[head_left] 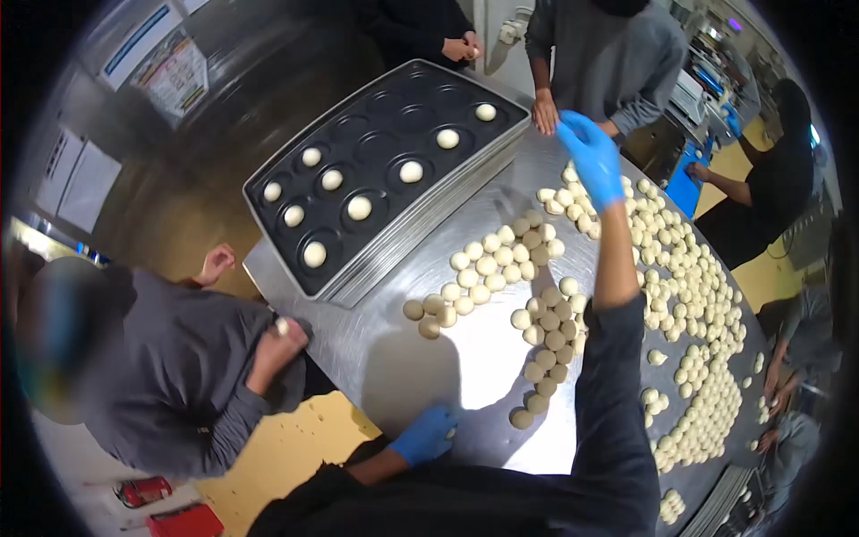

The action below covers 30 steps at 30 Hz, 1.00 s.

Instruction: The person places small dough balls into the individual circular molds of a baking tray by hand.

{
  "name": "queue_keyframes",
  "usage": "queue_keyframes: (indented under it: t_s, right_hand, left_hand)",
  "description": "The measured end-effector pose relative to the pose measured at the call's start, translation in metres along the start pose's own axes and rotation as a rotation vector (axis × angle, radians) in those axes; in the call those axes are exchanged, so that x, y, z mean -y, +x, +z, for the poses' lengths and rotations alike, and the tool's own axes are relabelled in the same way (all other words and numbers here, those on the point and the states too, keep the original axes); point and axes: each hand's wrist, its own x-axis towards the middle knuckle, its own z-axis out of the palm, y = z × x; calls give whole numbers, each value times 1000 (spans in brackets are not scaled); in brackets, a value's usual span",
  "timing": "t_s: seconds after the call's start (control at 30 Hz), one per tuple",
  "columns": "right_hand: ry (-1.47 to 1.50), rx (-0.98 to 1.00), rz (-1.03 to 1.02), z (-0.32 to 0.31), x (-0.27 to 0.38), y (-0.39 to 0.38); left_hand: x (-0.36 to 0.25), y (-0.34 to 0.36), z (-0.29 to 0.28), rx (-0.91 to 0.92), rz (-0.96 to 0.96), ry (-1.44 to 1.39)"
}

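- Honestly, your pale dough balls [486, 266] are all over the steel table [335, 331]: loose groups in the middle, a big spread on the right, and a few sitting in the dark tray [349, 237] at the upper left.
- Your right hand [594, 161] is stretched over the far side, just above a cluster. At that reach I'd keep your forearm [617, 255] high so it doesn't roll or squash any.
- I'd use light fingertips and steady pressure, one ball at a time, since they look soft.
- Grip check: right fingers look extended and only loosely bent, with the palm side hidden, so can't tell if you've got anything.
- Your left hand [428, 436] is half curled low by the near edge. Something small and pale shows at its fingertips, but can't tell whether you're holding it.
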Motion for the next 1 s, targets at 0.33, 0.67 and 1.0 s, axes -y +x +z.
queue_keyframes:
  t_s: [0.33,0.67,1.0]
  right_hand:
    - [121,-263,731,-10,56,-360]
    - [28,219,810,42,64,-441]
    - [-403,-482,1005,34,38,-566]
  left_hand:
    - [-8,213,-349,-921,10,43]
    - [190,321,-466,-589,-157,410]
    - [-5,311,-369,-793,336,209]
